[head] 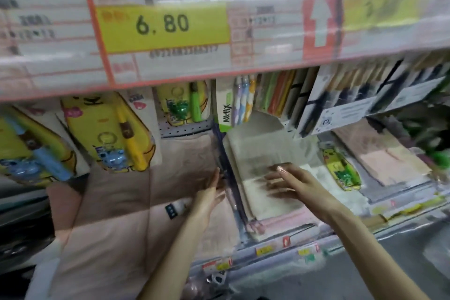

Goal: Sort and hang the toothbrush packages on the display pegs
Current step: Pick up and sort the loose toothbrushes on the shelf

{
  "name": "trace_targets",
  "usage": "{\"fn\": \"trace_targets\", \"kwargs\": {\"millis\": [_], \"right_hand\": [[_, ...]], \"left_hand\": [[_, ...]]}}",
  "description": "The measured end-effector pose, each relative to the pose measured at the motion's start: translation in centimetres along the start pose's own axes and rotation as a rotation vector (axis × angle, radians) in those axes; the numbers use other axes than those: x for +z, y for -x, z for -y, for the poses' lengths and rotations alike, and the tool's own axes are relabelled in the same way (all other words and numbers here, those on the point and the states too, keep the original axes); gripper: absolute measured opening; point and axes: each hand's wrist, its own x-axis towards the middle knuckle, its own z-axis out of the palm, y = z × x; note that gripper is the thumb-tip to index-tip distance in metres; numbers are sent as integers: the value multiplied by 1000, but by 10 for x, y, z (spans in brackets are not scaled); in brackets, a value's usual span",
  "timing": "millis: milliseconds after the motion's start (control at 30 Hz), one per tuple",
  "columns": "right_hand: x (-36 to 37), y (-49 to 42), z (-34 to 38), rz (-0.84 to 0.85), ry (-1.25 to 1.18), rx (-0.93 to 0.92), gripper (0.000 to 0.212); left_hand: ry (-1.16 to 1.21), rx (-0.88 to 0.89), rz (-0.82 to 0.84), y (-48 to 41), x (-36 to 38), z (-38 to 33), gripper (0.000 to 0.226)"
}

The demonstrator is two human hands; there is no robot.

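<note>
Low on the shelf, both hands are seen with nothing held. The left hand [211, 190] is laid with straight fingers against the clear divider [227, 178], and the right hand [289, 181], somewhat blurred, is spread open over the pale towels [267, 204]. Further right, one loose package [341, 169] lies on the folded goods and is judged not yet hung. Above, yellow toothbrush packages [109, 129] are already hung under the price rail [163, 29]. Each is a banana-shaped card with a coloured brush and a small figure.
</note>
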Motion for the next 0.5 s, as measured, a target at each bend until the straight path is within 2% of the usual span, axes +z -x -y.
{"fn": "trace_targets", "kwargs": {"millis": [100,200,267,500], "right_hand": [[-10,-15,0,104,35,-20,43],[-14,-27,-3,173,57,-32,42],[-17,-32,-6,197,66,-43,33],[-24,-37,-9,281,44,-48,39]], "left_hand": [[-1,41,-56,3,7,-1,35],[-22,59,-88,1,11,1,35],[-113,91,-104,-3,13,4,17],[-120,-37,-162,-18,31,-7,41]]}}
